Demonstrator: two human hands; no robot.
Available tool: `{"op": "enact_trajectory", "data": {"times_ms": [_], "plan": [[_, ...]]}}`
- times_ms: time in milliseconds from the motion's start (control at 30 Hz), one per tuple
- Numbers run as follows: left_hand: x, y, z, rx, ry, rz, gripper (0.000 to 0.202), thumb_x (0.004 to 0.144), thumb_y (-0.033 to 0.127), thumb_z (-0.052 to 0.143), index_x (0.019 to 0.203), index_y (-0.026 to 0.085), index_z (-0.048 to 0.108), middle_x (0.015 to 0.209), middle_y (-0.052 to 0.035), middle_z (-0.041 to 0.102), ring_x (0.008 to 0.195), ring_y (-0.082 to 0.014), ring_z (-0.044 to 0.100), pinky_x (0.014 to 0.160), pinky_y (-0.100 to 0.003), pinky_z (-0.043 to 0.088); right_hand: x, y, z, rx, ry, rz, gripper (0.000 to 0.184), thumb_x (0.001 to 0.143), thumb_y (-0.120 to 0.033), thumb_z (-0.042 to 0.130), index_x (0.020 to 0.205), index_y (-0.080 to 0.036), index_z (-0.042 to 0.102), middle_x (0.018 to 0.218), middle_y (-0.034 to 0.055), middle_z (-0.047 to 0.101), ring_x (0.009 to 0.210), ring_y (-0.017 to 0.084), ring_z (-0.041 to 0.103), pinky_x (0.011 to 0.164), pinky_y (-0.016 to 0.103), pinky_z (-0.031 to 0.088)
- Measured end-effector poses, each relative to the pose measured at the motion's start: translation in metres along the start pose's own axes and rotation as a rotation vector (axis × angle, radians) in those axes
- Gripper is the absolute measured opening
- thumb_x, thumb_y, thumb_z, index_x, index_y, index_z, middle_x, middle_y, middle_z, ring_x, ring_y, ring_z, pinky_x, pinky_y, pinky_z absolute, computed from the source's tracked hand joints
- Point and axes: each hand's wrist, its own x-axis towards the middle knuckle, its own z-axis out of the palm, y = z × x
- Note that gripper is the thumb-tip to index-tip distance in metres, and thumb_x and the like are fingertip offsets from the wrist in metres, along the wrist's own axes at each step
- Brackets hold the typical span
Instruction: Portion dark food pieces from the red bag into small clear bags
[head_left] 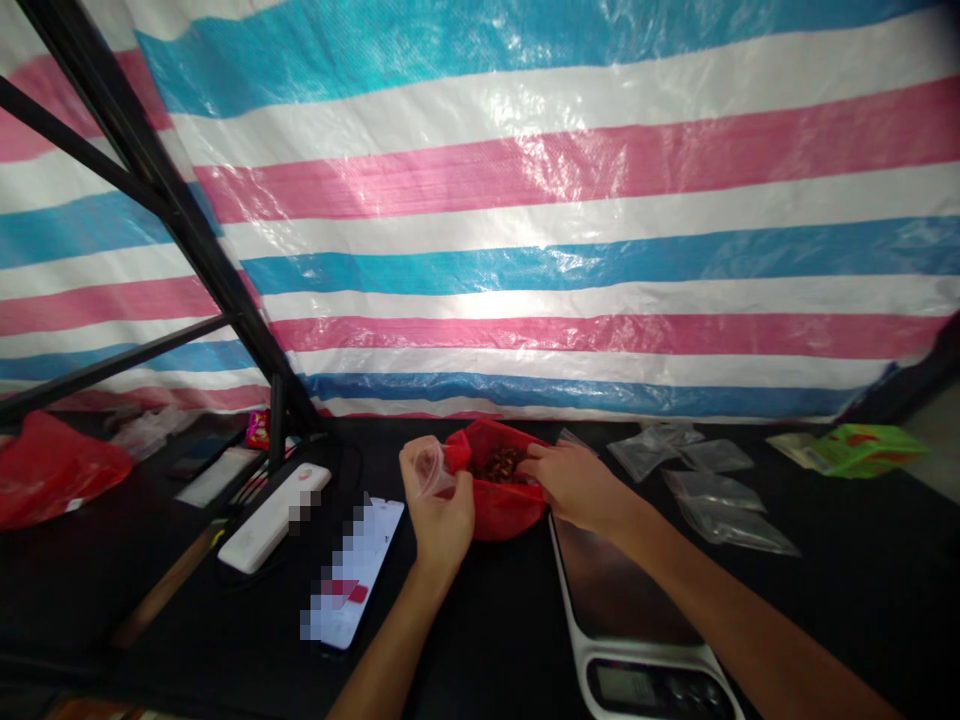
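A red plastic bag (504, 508) lies with its mouth gaping on the black table. Small brown pieces (501, 465), too blurred to name, fill its opening. At the bag's left edge, my left hand (442, 505) is closed around a small clear plastic bag (430, 468) that it holds up beside the red one. From the right, my right hand (574, 480) reaches over the rim, its fingers bent together at the brown pieces. What its fingertips hold, if anything, is hidden.
Below my right forearm sits a digital scale (626, 590). Clear zip bags (727, 505) and a green packet (866, 450) lie right. A lit phone (364, 570), a white power strip (275, 518) and another red bag (56, 475) lie left, near a black metal post (195, 250).
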Motion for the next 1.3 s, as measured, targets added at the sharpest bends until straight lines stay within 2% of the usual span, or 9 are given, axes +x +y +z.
{"op": "enact_trajectory", "data": {"times_ms": [100,233,367,500,667,833,1067,1167,1300], "plan": [[-0.002,-0.004,-0.004,0.336,-0.11,0.016,0.032,0.079,0.005,0.057,0.104,0.025,0.051,0.097,-0.0008,0.055,0.084,-0.0178,0.061,0.077,-0.029,0.051,-0.002,0.001,0.0,-0.024,-0.001,0.042,0.027,0.095,-0.013,0.057,0.112,-0.021,0.077,0.118,0.0121,0.077,0.091,0.026,0.078,0.079,0.034,0.052],[-0.004,-0.014,-0.007,0.948,-0.355,-0.043,0.021,0.088,0.013,0.056,0.109,0.019,0.053,0.115,-0.0132,0.059,0.103,-0.0291,0.063,0.08,-0.037,0.053,-0.002,0.001,0.001,-0.031,0.013,0.091,0.03,0.098,-0.012,0.053,0.119,-0.017,0.075,0.122,0.0161,0.076,0.09,0.029,0.079,0.075,0.035,0.054],[-0.008,-0.018,-0.007,1.179,-0.552,-0.069,0.017,0.094,0.018,0.053,0.11,0.014,0.055,0.107,-0.0189,0.066,0.107,-0.036,0.062,0.082,-0.041,0.052,-0.001,-0.004,0.001,-0.001,0.011,0.055,0.031,0.098,-0.012,0.053,0.118,-0.019,0.075,0.119,0.0136,0.077,0.093,0.027,0.078,0.08,0.035,0.054],[-0.007,-0.018,-0.008,1.026,-0.579,-0.104,0.009,0.092,0.019,0.057,0.101,0.018,0.054,0.097,-0.0166,0.069,0.107,-0.037,0.062,0.085,-0.042,0.049,0.002,-0.008,0.003,0.052,0.026,0.005,0.029,0.097,-0.013,0.055,0.116,-0.023,0.075,0.12,0.0098,0.077,0.102,0.026,0.075,0.087,0.033,0.053],[-0.003,-0.02,-0.006,0.538,-0.53,-0.315,0.019,0.086,0.011,0.06,0.094,0.025,0.051,0.092,-0.0061,0.069,0.085,-0.0257,0.068,0.078,-0.034,0.047,0.007,-0.008,0.01,0.111,0.051,-0.034,0.035,0.095,-0.013,0.06,0.125,-0.024,0.074,0.124,0.0105,0.075,0.107,0.028,0.074,0.093,0.036,0.053],[-0.004,-0.031,0.0,0.184,-0.461,-0.333,0.018,0.084,0.009,0.058,0.095,0.023,0.054,0.089,-0.0018,0.068,0.081,-0.0202,0.068,0.077,-0.03,0.05,0.01,-0.006,0.019,0.129,0.065,-0.089,0.04,0.089,-0.011,0.065,0.127,-0.018,0.073,0.131,0.014,0.071,0.118,0.03,0.069,0.104,0.04,0.049],[-0.009,-0.04,0.001,0.163,-0.422,-0.303,0.017,0.087,0.01,0.056,0.101,0.021,0.057,0.095,-0.0033,0.068,0.089,-0.0203,0.067,0.085,-0.033,0.051,0.016,-0.011,0.029,0.047,0.139,-0.099,0.035,0.089,-0.009,0.063,0.12,-0.019,0.077,0.127,0.0136,0.072,0.119,0.033,0.067,0.103,0.046,0.047],[-0.012,-0.037,0.005,0.124,-0.342,-0.301,0.021,0.086,0.008,0.054,0.103,0.021,0.057,0.095,-0.0038,0.068,0.09,-0.0204,0.068,0.086,-0.034,0.053,0.016,-0.01,0.028,0.079,0.138,-0.108,0.031,0.089,-0.011,0.063,0.116,-0.017,0.077,0.126,0.0144,0.074,0.117,0.031,0.068,0.105,0.044,0.044],[-0.013,-0.035,0.012,0.035,-0.251,-0.367,0.023,0.085,0.01,0.055,0.106,0.02,0.058,0.095,-0.0038,0.07,0.089,-0.0209,0.07,0.086,-0.035,0.056,0.014,-0.006,0.026,0.19,0.096,-0.116,0.021,0.09,-0.02,0.066,0.105,-0.018,0.079,0.112,0.0113,0.079,0.107,0.027,0.072,0.102,0.039,0.045]]}}
